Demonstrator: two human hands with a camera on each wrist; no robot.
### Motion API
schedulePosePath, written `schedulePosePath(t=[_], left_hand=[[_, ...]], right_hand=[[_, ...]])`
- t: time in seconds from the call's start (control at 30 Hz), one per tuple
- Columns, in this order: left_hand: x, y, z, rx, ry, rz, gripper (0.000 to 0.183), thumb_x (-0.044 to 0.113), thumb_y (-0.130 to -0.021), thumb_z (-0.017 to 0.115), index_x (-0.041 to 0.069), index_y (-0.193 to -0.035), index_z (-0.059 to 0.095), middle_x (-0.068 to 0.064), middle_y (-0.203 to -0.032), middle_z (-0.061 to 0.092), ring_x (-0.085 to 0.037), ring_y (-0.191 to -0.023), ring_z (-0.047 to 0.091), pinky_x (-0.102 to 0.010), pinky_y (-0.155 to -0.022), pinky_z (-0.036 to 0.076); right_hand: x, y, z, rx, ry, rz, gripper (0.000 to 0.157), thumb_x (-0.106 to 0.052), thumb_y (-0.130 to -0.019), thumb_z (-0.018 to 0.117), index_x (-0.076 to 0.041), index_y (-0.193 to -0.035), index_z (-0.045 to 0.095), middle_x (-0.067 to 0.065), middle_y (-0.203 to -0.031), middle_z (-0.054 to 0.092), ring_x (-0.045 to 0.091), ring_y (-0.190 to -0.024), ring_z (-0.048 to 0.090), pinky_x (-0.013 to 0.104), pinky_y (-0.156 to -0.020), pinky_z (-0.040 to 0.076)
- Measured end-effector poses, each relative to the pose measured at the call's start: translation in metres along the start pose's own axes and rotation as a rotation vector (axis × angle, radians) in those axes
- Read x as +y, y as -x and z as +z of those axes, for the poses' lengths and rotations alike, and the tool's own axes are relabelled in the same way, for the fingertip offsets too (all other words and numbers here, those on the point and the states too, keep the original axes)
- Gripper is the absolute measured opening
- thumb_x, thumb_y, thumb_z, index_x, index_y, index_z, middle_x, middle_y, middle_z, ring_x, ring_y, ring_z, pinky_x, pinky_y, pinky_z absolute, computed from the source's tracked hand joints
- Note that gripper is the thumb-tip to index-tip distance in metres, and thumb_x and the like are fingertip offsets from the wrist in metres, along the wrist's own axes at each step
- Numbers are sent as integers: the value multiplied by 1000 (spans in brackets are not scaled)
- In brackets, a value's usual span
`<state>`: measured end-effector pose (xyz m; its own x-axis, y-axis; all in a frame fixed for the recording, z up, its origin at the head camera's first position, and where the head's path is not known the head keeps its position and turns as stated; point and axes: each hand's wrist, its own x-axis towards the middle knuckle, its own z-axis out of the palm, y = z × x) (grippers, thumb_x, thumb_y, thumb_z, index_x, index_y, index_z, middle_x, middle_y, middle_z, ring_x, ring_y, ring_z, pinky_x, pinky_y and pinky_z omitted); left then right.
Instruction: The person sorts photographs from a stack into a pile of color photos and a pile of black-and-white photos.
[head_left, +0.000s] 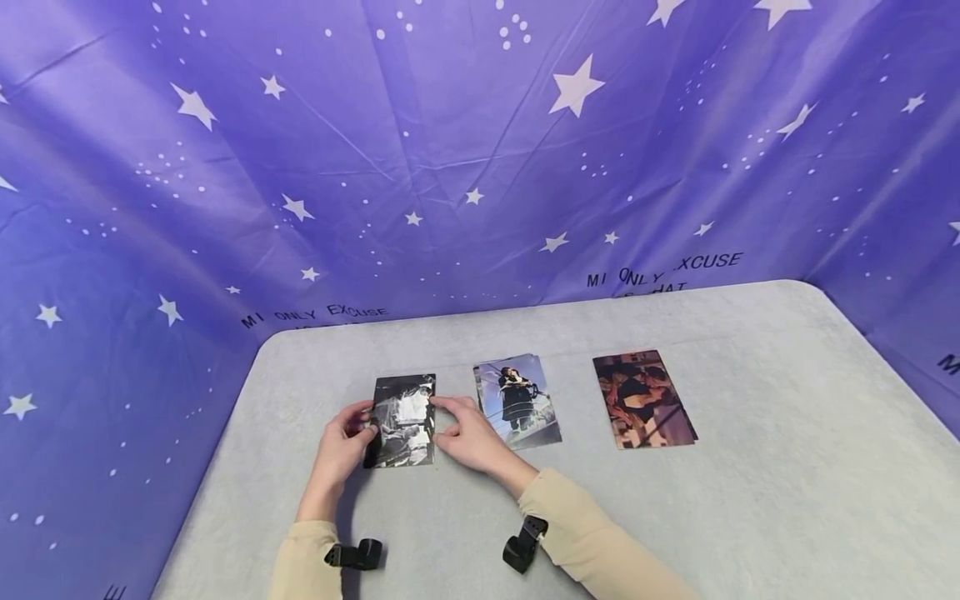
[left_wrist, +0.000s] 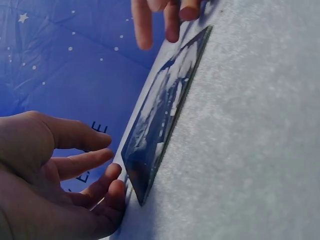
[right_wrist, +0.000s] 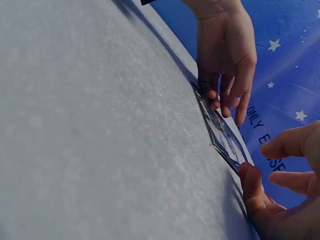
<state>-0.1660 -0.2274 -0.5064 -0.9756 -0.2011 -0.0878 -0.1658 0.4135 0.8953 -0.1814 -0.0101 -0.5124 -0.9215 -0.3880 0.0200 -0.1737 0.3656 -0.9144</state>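
Note:
A stack of photo cards (head_left: 405,421) with a dark, black-and-white top picture lies flat on the grey table. At its left edge is my left hand (head_left: 339,446), fingers loosely bent and thumb by the card's side. My right hand (head_left: 471,435) is at the opposite edge, with thumb and fingertips along that side. Seen low in the left wrist view, the stack (left_wrist: 165,112) shows a thin layered edge beside the left fingertips (left_wrist: 118,186). In the right wrist view, the right fingertips (right_wrist: 248,172) reach the stack's near corner.
Just right of my right hand lies a second pile of photo cards (head_left: 517,400), topped by a figure against blue sky. Farther right is a reddish-brown pile (head_left: 645,400), slightly uneven. A purple star-printed cloth (head_left: 450,167) rises behind the table (head_left: 787,458). Each wrist wears a black strap.

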Motion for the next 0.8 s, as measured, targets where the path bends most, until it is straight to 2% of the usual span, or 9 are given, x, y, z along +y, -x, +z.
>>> schedulePosePath(t=[0.1, 0.3, 0.43, 0.67, 0.8], left_hand=[[3, 2, -2, -7, 55, 1, 41, -9, -87, 56, -10, -128, 53, -24, -113, 54, -17, -90, 49, -18, -72, 42], [6, 3, -5, 1, 64, -6, 38, -9, -88, 54, -9, -127, 54, -23, -112, 55, -15, -89, 49, -18, -71, 42], [5, 4, -4, -8, 65, -7, 38, -8, -89, 54, -9, -126, 54, -23, -112, 55, -15, -90, 49, -19, -72, 42], [7, 6, -2, -23, 82, 9, 37, -8, -90, 54, -9, -127, 53, -25, -114, 56, -16, -91, 50, -20, -74, 42], [8, 7, 0, -34, 104, 9, 37, -7, -90, 54, -8, -127, 53, -25, -113, 58, -15, -89, 52, -20, -72, 43]], right_hand=[[0, 5, -5, 5, -41, -5, 58, 0, -80, 69, 0, -135, 52, 20, -125, 51, 19, -83, 65, 29, -79, 52], [5, 9, -15, 8, -116, -6, 52, 1, -81, 68, 3, -131, 54, 19, -117, 56, 23, -85, 65, 26, -76, 53], [9, 13, -23, 12, -119, -19, 48, 1, -81, 67, 4, -128, 56, 18, -112, 59, 23, -84, 66, 29, -76, 53], [14, 15, -38, 18, -83, -49, 46, 1, -81, 66, 4, -126, 58, 18, -109, 61, 20, -82, 65, 25, -73, 52], [18, 17, -46, 24, -106, -49, 45, 0, -81, 66, 5, -125, 57, 20, -110, 61, 22, -84, 65, 27, -71, 53]])
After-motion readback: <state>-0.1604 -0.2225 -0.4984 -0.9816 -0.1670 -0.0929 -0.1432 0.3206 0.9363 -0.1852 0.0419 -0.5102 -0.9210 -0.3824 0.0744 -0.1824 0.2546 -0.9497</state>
